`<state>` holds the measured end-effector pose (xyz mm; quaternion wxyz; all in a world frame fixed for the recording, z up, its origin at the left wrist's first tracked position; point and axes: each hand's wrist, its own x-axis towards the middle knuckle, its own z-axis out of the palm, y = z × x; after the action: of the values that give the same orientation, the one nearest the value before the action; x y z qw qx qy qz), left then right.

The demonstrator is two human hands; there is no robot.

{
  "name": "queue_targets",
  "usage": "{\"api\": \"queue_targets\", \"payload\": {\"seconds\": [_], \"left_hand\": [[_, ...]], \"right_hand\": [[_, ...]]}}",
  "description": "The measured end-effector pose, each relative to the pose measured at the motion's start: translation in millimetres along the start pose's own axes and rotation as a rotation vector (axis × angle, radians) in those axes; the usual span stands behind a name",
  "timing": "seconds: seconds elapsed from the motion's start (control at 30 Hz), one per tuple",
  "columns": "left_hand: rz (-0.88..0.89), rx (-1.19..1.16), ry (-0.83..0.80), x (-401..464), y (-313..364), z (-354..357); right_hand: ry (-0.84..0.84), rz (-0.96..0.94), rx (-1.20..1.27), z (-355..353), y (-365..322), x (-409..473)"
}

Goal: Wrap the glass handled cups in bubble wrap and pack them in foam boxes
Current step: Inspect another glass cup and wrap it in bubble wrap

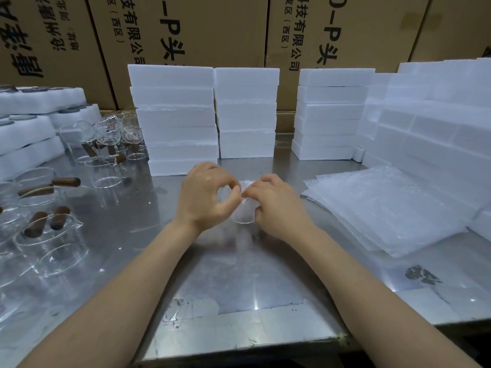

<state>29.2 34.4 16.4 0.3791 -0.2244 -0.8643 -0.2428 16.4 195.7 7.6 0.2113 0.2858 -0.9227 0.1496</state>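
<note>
A scuffed steel table (239,328) fills the lower frame; at its centre the left hand (206,196) and right hand (276,203) meet, fingers curled and pinching bubble wrap (243,185) around a glass cup (243,217) standing on the table; a stack of bubble sheets (385,211) lies at right; handled glass cups (53,235) crowd the left; white foam boxes (175,118) stack behind; cartons (186,30) across the top read "有限公司", "西区" and "P头".

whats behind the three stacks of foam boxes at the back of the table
Brown cardboard cartons with black printing stand behind the foam box stacks. The stacks cover the cartons' lower parts.
</note>
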Motion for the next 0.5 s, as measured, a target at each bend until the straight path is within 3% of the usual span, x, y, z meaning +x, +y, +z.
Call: {"api": "queue_targets", "payload": {"seconds": [0.17, 0.33, 0.43, 0.5], "left_hand": [[0.061, 0.046, -0.112, 0, -5, 6], [0.087, 0.171, -0.258, 4, -11, 13], [0.085, 0.125, -0.240, 2, -12, 15], [0.013, 0.018, -0.135, -2, -11, 15]], "right_hand": [[-0.057, 0.015, -0.062, 0, -1, 6], [0.008, 0.019, -0.083, 6, -2, 4], [0.077, 0.018, 0.053, 8, -1, -1], [0.201, 0.041, 0.202, 4, -1, -3]]}}
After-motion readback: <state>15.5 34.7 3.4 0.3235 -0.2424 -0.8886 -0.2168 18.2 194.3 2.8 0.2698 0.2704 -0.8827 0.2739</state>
